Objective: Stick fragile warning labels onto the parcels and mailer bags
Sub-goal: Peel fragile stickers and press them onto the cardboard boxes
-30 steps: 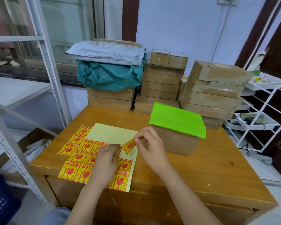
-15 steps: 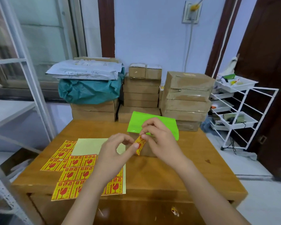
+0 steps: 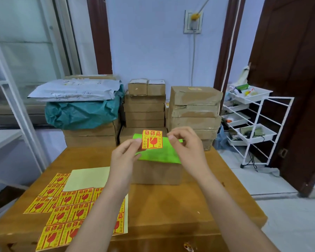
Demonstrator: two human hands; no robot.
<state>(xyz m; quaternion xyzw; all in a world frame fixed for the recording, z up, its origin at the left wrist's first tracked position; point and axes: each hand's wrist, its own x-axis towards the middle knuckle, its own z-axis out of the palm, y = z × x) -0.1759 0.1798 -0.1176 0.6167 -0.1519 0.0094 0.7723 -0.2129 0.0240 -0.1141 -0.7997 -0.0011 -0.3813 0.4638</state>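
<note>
A single fragile label [image 3: 151, 139] was held up flat between the two hands, above the green-topped parcel [image 3: 157, 167] that stood on the wooden surface [image 3: 198, 202]. Its left edge was pinched by the fingers of the left hand [image 3: 123, 159]. The right hand [image 3: 186, 146] was raised just beside the label's right edge with its fingers curled; whether the edge was actually being pinched there could not be told.

The label was judged to be very light, thin and limp, with one tacky side, so it would be prone to curling or sticking to itself or to skin. It was judged best taken by its outer margins only, kept taut from both sides, and laid down from one edge so that creases were avoided.

The label was seen as a small yellow rectangle printed in red, with characters across the top, a broken-goblet symbol and an upward arrow. Sheets of matching labels [image 3: 67, 215] lay on the near left of the surface, partly under a pale backing sheet [image 3: 87, 179]. Stacked cardboard parcels [image 3: 195, 110] and mailer bags [image 3: 80, 104] were ranged behind.
</note>
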